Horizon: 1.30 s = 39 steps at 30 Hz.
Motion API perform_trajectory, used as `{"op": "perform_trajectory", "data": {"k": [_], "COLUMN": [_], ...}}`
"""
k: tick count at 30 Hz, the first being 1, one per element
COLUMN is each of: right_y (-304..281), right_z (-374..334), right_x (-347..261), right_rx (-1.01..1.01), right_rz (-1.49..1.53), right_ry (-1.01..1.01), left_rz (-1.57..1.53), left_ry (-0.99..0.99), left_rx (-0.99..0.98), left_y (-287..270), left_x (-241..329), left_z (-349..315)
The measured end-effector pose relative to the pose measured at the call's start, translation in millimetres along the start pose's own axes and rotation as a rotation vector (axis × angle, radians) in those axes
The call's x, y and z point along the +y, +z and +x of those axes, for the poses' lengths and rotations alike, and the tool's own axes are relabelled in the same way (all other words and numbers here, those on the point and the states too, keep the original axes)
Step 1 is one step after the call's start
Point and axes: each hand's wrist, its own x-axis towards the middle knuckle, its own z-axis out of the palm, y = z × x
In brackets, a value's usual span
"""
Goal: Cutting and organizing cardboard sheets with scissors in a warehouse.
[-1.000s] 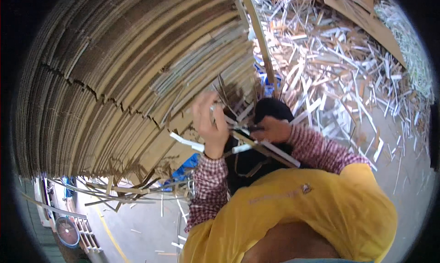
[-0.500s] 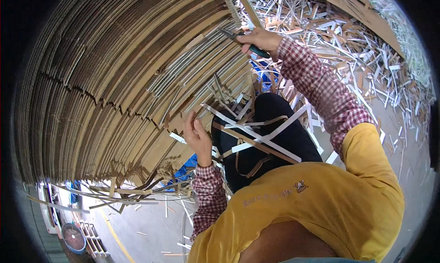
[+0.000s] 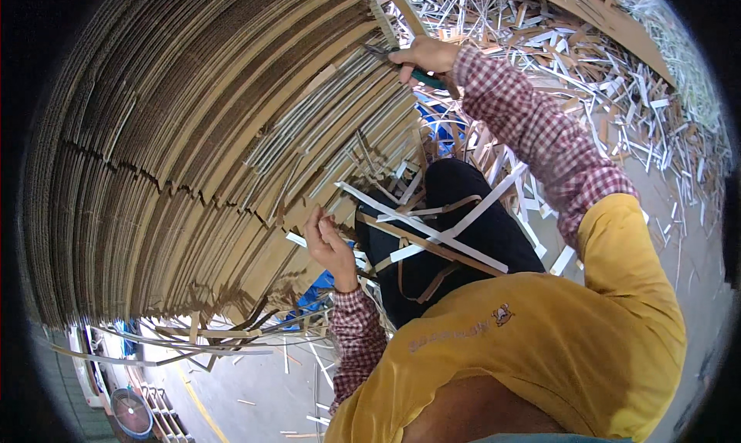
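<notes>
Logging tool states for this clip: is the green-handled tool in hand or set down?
In hand: the right hand grips the green-handled tool, its tip pointing toward the cardboard stack.

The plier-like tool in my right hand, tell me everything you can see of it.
The plier-like tool has a narrow, dark head that looks like metal and a dark green grip, perhaps plastic or rubber. Your right hand wraps around it, hiding the middle. It lies slantwise in the picture, head toward the upper left, grip toward the lower right. The head is over the right-hand edge of the cardboard stack; I can't tell whether it touches, or whether its jaws are open.
</notes>
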Motion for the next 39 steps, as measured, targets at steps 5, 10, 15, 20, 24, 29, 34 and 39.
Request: {"op": "perform_trajectory", "data": {"k": [5,10,15,20,24,29,34,39], "right_y": [70,91,81,101,128,146,133,132], "right_z": [-69,-122,-78,-14,0,-52,-66,-16], "right_x": [2,51,80,21,-28,-17,0,-20], "right_rx": [0.172,-0.427,-0.451,-0.303,-0.303,-0.283,-0.436,-0.344], "right_rz": [0.015,-0.152,-0.090,-0.070,-0.045,-0.147,-0.292,0.041], "right_ry": [-0.329,-0.188,-0.644,-0.608,-0.438,-0.295,-0.330,-0.441], "left_rz": [-0.048,0.546,0.333,-0.113,-0.151,-0.072,-0.052,-0.083], "left_ry": [0.197,0.758,0.556,0.218,0.272,0.363,0.376,0.239], "left_rx": [0.006,-0.241,-0.268,-0.002,0.000,0.118,0.156,-0.095], "left_y": [12,22,10,1,4,-5,-8,6], "left_x": [37,77,68,51,53,51,47,57], "left_z": [5,28,70,62,51,44,39,50]}}
